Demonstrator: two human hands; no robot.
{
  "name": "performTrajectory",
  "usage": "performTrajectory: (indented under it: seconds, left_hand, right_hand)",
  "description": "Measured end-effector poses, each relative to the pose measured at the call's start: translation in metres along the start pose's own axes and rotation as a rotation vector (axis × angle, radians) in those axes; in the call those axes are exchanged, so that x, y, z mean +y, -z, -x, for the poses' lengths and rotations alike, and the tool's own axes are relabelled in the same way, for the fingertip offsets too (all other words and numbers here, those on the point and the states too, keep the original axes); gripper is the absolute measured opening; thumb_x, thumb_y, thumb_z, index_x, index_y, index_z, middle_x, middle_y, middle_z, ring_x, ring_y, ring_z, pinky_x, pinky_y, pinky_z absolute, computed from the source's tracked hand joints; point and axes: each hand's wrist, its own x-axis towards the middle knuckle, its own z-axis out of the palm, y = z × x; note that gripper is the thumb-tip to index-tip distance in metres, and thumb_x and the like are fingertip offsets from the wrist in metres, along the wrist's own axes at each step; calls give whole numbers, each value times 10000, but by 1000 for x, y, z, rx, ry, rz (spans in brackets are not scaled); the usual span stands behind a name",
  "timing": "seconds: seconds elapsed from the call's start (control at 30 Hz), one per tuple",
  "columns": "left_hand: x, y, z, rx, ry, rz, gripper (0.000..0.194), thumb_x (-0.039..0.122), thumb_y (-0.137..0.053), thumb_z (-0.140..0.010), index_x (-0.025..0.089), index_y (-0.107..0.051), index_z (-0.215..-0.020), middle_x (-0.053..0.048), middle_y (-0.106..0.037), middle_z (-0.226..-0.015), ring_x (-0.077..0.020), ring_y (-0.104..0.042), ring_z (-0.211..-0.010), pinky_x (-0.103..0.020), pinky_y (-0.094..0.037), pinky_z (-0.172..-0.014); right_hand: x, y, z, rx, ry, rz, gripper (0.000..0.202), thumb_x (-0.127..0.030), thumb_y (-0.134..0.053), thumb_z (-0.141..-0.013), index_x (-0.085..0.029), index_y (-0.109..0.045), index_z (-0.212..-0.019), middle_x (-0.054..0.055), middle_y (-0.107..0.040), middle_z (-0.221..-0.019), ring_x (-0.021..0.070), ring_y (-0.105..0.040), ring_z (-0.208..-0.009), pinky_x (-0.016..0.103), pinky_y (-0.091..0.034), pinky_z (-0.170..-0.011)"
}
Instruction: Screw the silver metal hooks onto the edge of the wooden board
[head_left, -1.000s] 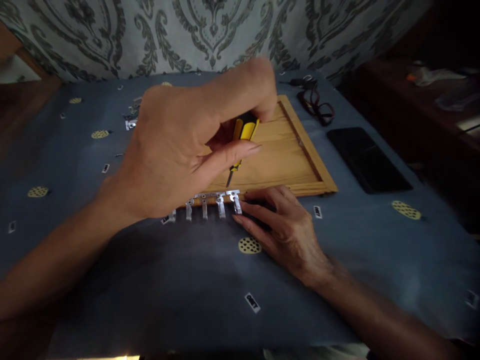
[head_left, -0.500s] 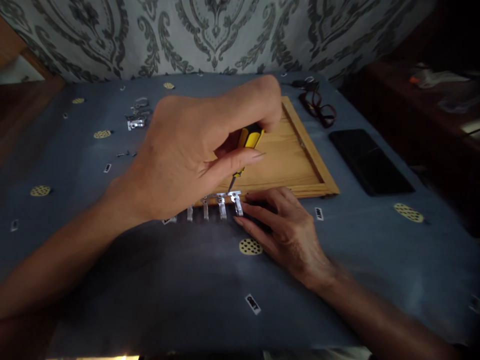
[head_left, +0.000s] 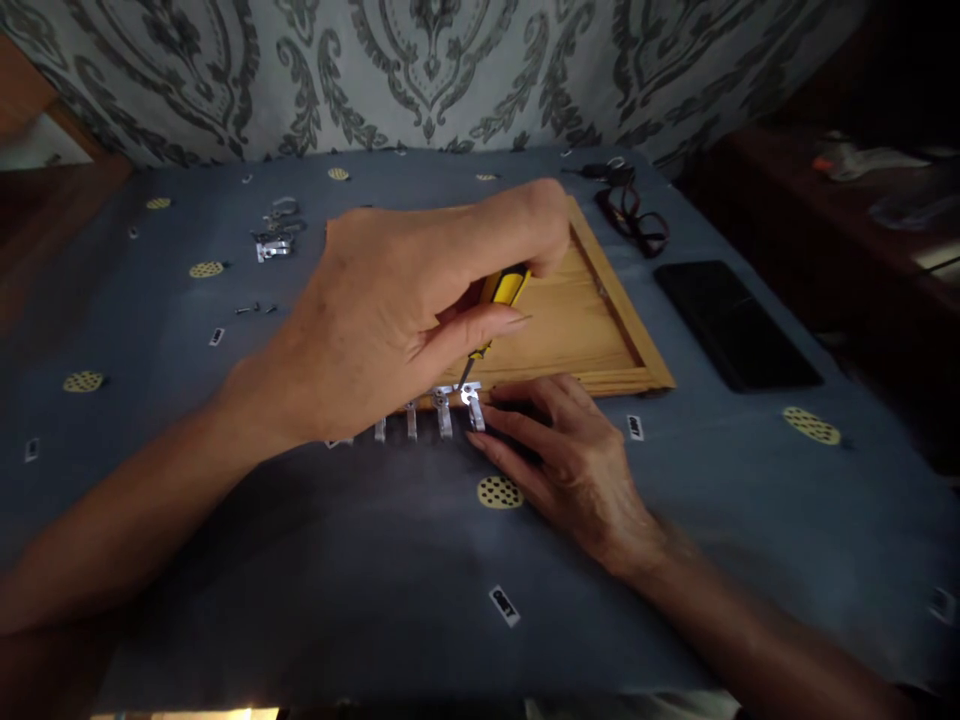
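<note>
My left hand (head_left: 390, 320) is closed around a yellow-and-black screwdriver (head_left: 507, 287), its shaft slanting down to the front edge of a wooden frame (head_left: 615, 381). The tip is at or very near a small silver metal bracket (head_left: 472, 398), the rightmost in a row along that edge; exact contact cannot be made out. My right hand (head_left: 570, 460) has its thumb and fingers closed about this bracket and the frame's edge. Further metal brackets (head_left: 444, 415) stick out toward me on the left, partly hidden by my left hand, which also covers much of the frame's panel.
Loose metal brackets (head_left: 274, 245) lie in a small pile at the back left, with several screws (head_left: 256, 308) nearer. A black phone (head_left: 739, 325) lies right of the frame; eyeglasses (head_left: 634, 220) and keys (head_left: 606, 170) are behind it. A patterned curtain (head_left: 431, 70) hangs behind the blue tablecloth (head_left: 360, 570).
My left hand and the screwdriver handle have shifted slightly down and to the right, the tip staying by the same bracket. My right hand keeps its place.
</note>
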Motion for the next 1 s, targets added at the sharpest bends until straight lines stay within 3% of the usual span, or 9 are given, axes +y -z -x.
performTrajectory:
  seconds: [0.13,0.33,0.43,0.5,0.7,1.0]
  left_hand:
    - [-1,6,-2,-10,51,103,107,265,-635,-870,225,-603,-964,45,-623,-874,-70,-626,-751,-182,-519,-699]
    - [-16,10,-3,145,249,440,109,177,-671,-813,200,-572,-851,61,-470,-634,-70,-496,-595,-209,-444,-588]
    - [-31,1,4,105,340,598,148,172,-692,-785,175,-551,-830,19,-615,-771,-84,-586,-683,-212,-466,-625]
    - [-41,-7,13,98,408,633,158,160,-696,-766,160,-546,-818,5,-638,-818,-88,-616,-719,-208,-490,-654]
    - [-64,-27,48,41,480,547,196,211,-697,-747,159,-521,-817,38,-568,-738,-70,-582,-652,-183,-463,-603]
    - [-77,-29,70,-194,337,296,81,230,-667,-822,169,-640,-869,0,-643,-830,-105,-570,-758,-244,-424,-720]
  right_hand:
    - [0,0,-2,1,11,7,118,-260,-641,-891,-182,-703,-953,89,-672,-952,217,-604,-868,385,-553,-722]
    - [0,0,-3,16,43,23,126,-236,-604,-912,-172,-704,-953,91,-670,-938,213,-606,-859,382,-551,-728]
    - [0,-1,-3,18,47,21,131,-229,-604,-910,-168,-708,-961,92,-672,-940,213,-606,-856,382,-549,-732]
    - [0,-1,-2,22,48,16,134,-228,-604,-908,-171,-713,-961,91,-674,-938,214,-607,-855,381,-546,-733]
    - [1,-2,-2,36,54,18,137,-247,-592,-919,-186,-707,-962,80,-669,-928,205,-608,-856,377,-547,-735]
    - [1,-2,0,27,62,25,133,-228,-591,-917,-174,-706,-957,87,-668,-928,209,-608,-857,391,-554,-726]
